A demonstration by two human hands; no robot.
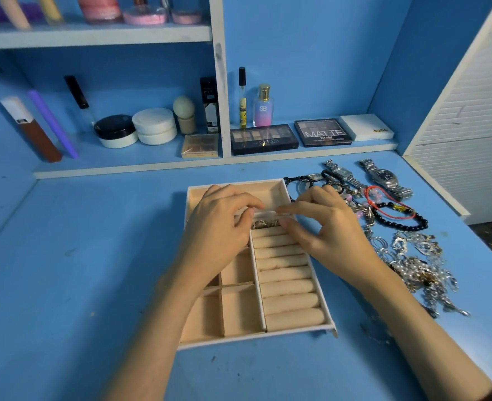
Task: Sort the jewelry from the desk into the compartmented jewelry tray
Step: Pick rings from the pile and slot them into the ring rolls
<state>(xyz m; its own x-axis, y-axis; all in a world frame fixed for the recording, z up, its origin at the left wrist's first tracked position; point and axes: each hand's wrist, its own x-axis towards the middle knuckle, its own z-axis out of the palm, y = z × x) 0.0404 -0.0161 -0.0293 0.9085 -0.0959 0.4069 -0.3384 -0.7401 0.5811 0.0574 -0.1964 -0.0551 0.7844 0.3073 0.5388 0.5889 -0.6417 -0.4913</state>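
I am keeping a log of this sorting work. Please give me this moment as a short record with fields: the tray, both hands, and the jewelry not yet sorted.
tray: jewelry tray on the blue desk, beige inside, small open compartments on its left, padded ring rolls on its right
left hand: left hand over the tray's upper left, fingers bent
right hand: right hand over the top rolls
item being placed: metallic piece at the top roll between both hands; exact grip unclear
unsorted: watches, black bead bracelet, silver chains right of the tray

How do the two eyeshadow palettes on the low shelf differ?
The left palette reads NUDES; the right palette reads MATTE. The left palette looks longer and lies nearer the shelf's front edge than the right one. Both are dark, flat and closed.
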